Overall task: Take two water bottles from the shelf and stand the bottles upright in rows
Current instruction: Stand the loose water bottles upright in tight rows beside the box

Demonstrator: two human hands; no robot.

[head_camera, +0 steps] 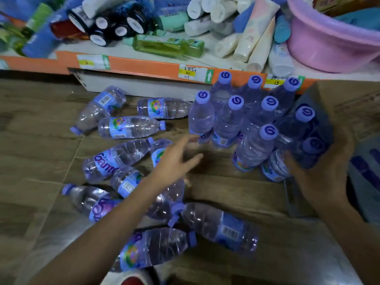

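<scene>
Several clear water bottles with purple caps stand upright in rows (236, 118) on the wood-look floor in front of the shelf. Several more lie on their sides (127, 127) to the left and near me. My left hand (174, 161) hovers open over the lying bottles, fingers spread, holding nothing. My right hand (320, 171) is wrapped around the right-hand side of an upright bottle (275, 167) at the near right corner of the rows.
An orange-edged shelf (144, 66) with price tags holds tubes, jars and a green bottle (166, 46). A pink basin (329, 42) sits at its right end. A cardboard box (349, 103) stands right of the upright bottles.
</scene>
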